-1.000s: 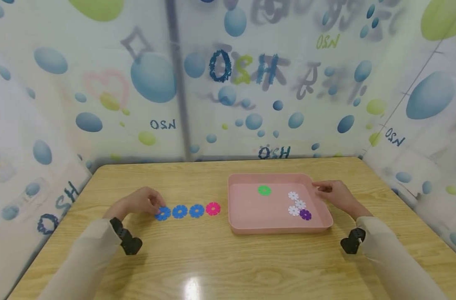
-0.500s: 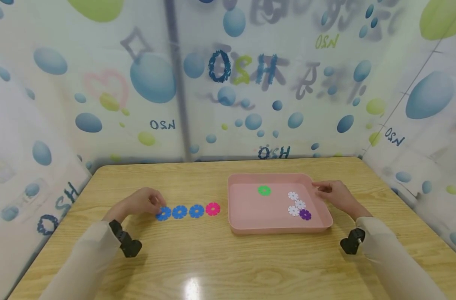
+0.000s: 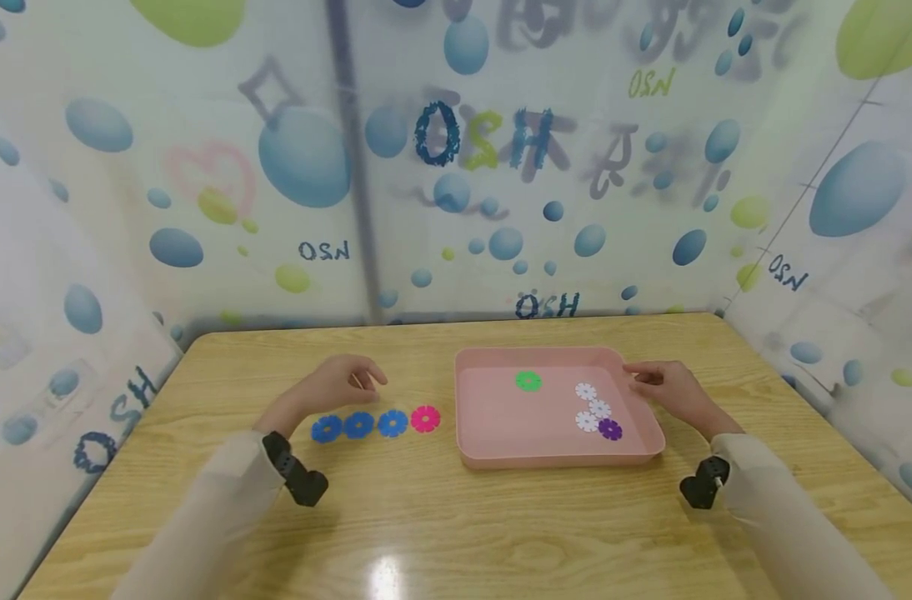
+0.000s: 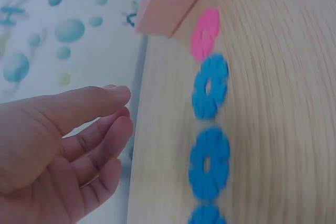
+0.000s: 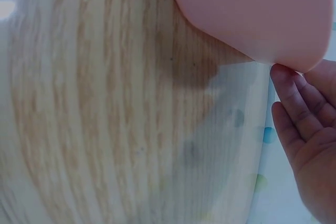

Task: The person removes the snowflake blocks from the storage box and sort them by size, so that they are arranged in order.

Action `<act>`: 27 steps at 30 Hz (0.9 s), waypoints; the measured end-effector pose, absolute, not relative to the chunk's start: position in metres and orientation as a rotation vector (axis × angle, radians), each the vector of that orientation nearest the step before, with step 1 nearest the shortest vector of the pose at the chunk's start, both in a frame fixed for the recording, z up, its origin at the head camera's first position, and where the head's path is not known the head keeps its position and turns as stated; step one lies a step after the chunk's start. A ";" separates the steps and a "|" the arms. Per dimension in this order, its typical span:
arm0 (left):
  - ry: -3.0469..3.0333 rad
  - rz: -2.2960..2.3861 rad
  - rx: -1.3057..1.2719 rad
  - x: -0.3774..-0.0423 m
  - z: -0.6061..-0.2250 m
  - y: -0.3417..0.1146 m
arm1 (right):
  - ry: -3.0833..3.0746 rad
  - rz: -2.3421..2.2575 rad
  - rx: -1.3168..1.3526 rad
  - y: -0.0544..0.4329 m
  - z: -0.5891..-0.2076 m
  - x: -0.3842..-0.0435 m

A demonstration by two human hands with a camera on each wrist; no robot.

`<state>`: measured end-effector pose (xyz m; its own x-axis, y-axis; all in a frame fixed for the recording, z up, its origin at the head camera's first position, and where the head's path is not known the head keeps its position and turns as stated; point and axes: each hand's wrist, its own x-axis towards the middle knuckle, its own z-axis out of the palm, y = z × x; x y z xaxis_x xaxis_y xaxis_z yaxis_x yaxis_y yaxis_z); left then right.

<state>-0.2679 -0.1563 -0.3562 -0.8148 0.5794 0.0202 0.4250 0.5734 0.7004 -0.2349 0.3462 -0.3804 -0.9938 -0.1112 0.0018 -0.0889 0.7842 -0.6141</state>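
Note:
My left hand hovers above and behind a row of flower-shaped plastic discs, its fingers loosely bent and holding nothing. The row runs from left to right: three blue discs, then a pink disc. In the left wrist view the thumb and fingers are apart, beside the blue discs. At the right rim of a pink tray, my right hand grips the edge. The right wrist view shows fingertips against the tray's outer wall; part of that hand is hidden behind it.
Inside the tray lie a green disc, three white discs and a purple disc. Everything stands on a wooden table. A patterned curtain hangs behind the table's far edge.
My left hand has let go of the leftmost blue disc and moved up and to the right, over the row. The right hand and tray have stayed in place.

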 end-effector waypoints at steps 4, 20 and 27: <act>2.575 1.087 0.874 -0.270 -0.355 -0.128 | 2.936 -1.010 -0.158 0.347 -0.381 -0.234; 2.545 1.134 0.815 -0.289 -0.358 -0.024 | 2.933 -1.025 -0.138 0.346 -0.379 -0.233; 2.490 1.101 0.735 -0.296 -0.361 0.005 | 2.933 -1.042 -0.151 0.345 -0.379 -0.234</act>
